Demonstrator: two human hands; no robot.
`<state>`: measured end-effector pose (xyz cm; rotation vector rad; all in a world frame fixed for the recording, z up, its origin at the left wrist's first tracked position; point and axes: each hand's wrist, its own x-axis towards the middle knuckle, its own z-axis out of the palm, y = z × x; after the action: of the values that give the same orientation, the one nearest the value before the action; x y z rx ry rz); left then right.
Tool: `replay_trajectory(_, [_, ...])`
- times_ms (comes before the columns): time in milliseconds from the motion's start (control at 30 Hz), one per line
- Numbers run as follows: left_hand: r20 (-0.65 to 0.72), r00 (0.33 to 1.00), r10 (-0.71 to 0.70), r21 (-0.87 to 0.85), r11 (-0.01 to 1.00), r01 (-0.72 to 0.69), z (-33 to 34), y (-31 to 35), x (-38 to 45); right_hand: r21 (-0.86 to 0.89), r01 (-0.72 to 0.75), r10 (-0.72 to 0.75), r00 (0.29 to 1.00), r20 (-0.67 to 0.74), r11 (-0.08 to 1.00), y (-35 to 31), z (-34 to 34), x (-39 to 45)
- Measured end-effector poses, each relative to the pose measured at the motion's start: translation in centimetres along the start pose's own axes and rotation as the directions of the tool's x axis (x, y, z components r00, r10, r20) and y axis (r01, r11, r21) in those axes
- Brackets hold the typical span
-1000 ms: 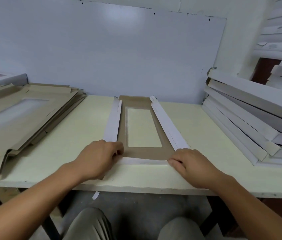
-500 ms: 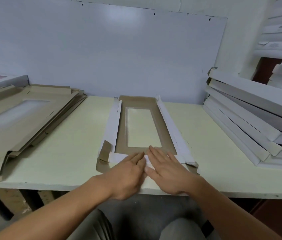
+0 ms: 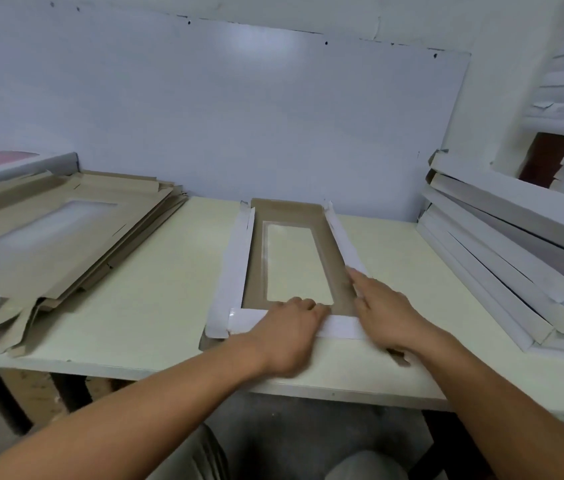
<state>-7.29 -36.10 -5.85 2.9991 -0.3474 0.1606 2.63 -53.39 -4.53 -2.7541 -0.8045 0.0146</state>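
A pale table (image 3: 155,289) stands against a white board (image 3: 239,116), with a stack of flat brown blanks (image 3: 48,244) at the left and a heap of folded white boxes (image 3: 502,271) at the right. Between them, near the front edge, lies the blank (image 3: 291,211) in hand, brown side up, with a clear window (image 3: 294,265) in its middle.

The left hand (image 3: 287,336) lies on the near flap (image 3: 245,320), fingers bent over its inner edge and holding it folded down. The right hand (image 3: 388,310) is flat, fingers straight, pressing the near end of the right flap (image 3: 342,240). The left flap (image 3: 235,265) lies loose, touched by neither hand.

Risks, as I judge them:
- The near flap may spring back if the left hand lets go before the corner is tucked; the crease looks soft.
- With only 1 side flap under a hand, the corners may lock unevenly and the box come out skewed.
- A brown corner tab at the right pokes out under the right wrist; it could get crushed or torn there.
- A hard press close to the window could crease or loosen the film.
- The blank sits close to the table edge, so a pull toward the body could slide it off.

No brand, label or writing can be read anywhere; blanks, boxes and board all look plain.
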Motion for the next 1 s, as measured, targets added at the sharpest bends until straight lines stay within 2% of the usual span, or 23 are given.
replay_trajectory(67, [-0.057,0.998,0.017,-0.005,1.0,-0.017,0.4,0.6,0.2,0.174,-0.093,0.098,0.995,-0.024,0.98,1.7,-0.4,1.1])
replay_trajectory(100, [-0.084,0.996,0.03,-0.004,1.0,-0.03,0.5,0.6,-0.1,0.17,-0.082,0.084,0.996,-0.006,0.982,2.8,-0.4,1.5])
replay_trajectory(167, [-0.116,0.989,0.087,-0.024,0.996,-0.09,0.6,0.0,-1.1,0.011,0.002,-0.003,0.995,0.099,1.0,5.0,-0.1,1.7])
replay_trajectory(233, [-0.074,0.984,0.161,-0.088,0.982,-0.168,0.1,-1.9,-2.8,-0.137,0.085,-0.062,0.984,0.166,0.987,6.7,0.0,1.8])
replay_trajectory(333, [0.012,0.962,0.275,-0.235,0.935,-0.264,-1.8,-5.9,-6.0,-0.298,0.23,-0.202,0.972,0.122,0.927,7.1,-0.9,1.9])
replay_trajectory(400, [0.019,0.955,0.295,-0.252,0.926,-0.281,-3.0,-8.6,-7.6,-0.391,0.37,-0.357,0.928,0.11,0.843,6.5,-1.6,1.7])
replay_trajectory(467, [-0.015,0.965,0.26,-0.201,0.945,-0.258,-3.9,-11.8,-8.5,-0.409,0.416,-0.391,0.909,0.147,0.812,5.3,-2.0,0.9])
replay_trajectory(533, [-0.044,0.99,0.132,-0.03,0.991,-0.133,-5.0,-15.0,-8.8,-0.357,0.375,-0.325,0.926,0.194,0.855,3.8,-2.1,-0.2])
replay_trajectory(600, [-0.154,0.986,-0.062,0.139,0.987,0.083,-6.2,-17.3,-8.8,-0.301,0.347,-0.284,0.93,0.234,0.888,2.1,-1.8,-1.1])
replay_trajectory(667, [-0.397,0.908,-0.135,0.063,0.983,0.174,-7.1,-17.5,-8.6,-0.216,0.333,-0.274,0.926,0.26,0.918,-0.1,-1.3,-1.4])
replay_trajectory(733, [-0.529,0.839,-0.13,-0.077,0.991,0.106,-7.7,-14.8,-8.3,-0.128,0.318,-0.276,0.923,0.269,0.939,-2.8,-0.6,-1.3])
replay_trajectory(800, [-0.514,0.856,-0.059,-0.209,0.976,-0.058,-7.4,-10.8,-8.1,-0.036,0.284,-0.265,0.927,0.266,0.958,-5.6,0.2,-0.4])
replay_trajectory(900, [-0.385,0.905,0.184,-0.36,0.873,-0.33,-5.4,-4.2,-7.8,0.222,0.11,-0.17,0.947,0.274,0.969,-9.3,1.7,1.7])
replay_trajectory(1000, [-0.161,0.875,0.456,-0.318,0.816,-0.484,-2.5,0.1,-7.4,0.492,-0.142,0.019,0.969,0.247,0.859,-11.4,3.0,3.8])
